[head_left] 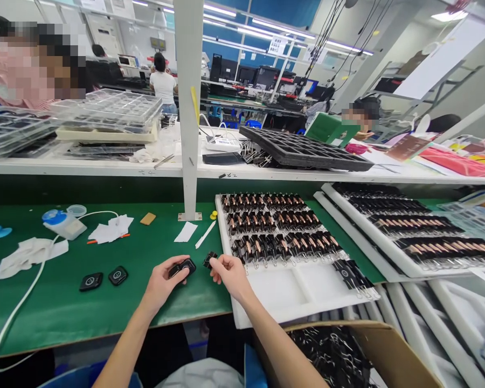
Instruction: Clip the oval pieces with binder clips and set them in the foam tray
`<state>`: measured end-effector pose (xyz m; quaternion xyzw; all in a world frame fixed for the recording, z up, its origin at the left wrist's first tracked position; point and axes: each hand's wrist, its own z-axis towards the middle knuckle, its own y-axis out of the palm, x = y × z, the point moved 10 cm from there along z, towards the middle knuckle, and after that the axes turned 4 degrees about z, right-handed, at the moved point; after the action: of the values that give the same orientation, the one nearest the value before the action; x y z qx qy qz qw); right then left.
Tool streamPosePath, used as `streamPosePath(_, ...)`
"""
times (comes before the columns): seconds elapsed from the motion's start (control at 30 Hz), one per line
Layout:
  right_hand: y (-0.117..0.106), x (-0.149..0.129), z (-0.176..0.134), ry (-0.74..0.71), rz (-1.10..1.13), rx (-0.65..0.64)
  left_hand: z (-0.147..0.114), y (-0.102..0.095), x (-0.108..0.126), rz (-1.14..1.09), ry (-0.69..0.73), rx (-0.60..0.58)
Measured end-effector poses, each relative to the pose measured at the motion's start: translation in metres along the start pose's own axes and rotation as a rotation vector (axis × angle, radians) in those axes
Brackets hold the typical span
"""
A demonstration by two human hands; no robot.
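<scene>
In the head view my left hand (164, 280) is closed around a black smartwatch body (188, 266), thumb on top. Just to its right, my right hand (233, 276) pinches a small black binder clip (209, 260) between thumb and fingers. A small gap separates the clip from the watch body. Two more black watch bodies, one (91, 281) nearer the left and one (118, 275) beside it, lie on the green mat (145, 304). To the right, a white foam tray (283, 280) bears rows of clipped watch parts (283, 245) and a few in its front right corner.
A cardboard box (382, 345) of loose binder clips stands by my right arm. A second filled tray (392, 258) lies farther right. A white post (189, 134) rises from the bench. A bottle (67, 223), wipes (111, 229), a cable (22, 307) and a white pen (205, 235) lie about.
</scene>
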<state>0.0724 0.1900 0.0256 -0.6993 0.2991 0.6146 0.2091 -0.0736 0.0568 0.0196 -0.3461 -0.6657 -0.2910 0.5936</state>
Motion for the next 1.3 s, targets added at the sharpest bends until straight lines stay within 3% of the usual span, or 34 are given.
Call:
streamPosePath(0.13, 0.002, -0.001, 0.0, -0.017, -0.026, 0.018, -0.001, -0.001, 0.0, 0.019, -0.013, -0.005)
streamPosePath(0.37, 0.021, 0.008, -0.008, 0.065, 0.201, -0.195, -0.005, -0.005, 0.01, 0.117, 0.003, -0.085)
streamPosePath(0.87, 0.029, -0.001, -0.023, -0.049, -0.044, -0.38, -0.014, 0.008, 0.018, 0.227, -0.033, -0.271)
streamPosePath(1.07, 0.029, -0.004, -0.025, -0.082, -0.152, -0.374, -0.014, 0.012, 0.015, 0.275, -0.014, -0.327)
streamPosePath(1.3, 0.033, 0.001, -0.022, -0.029, -0.104, -0.363, -0.014, 0.019, 0.021, 0.314, -0.01, -0.322)
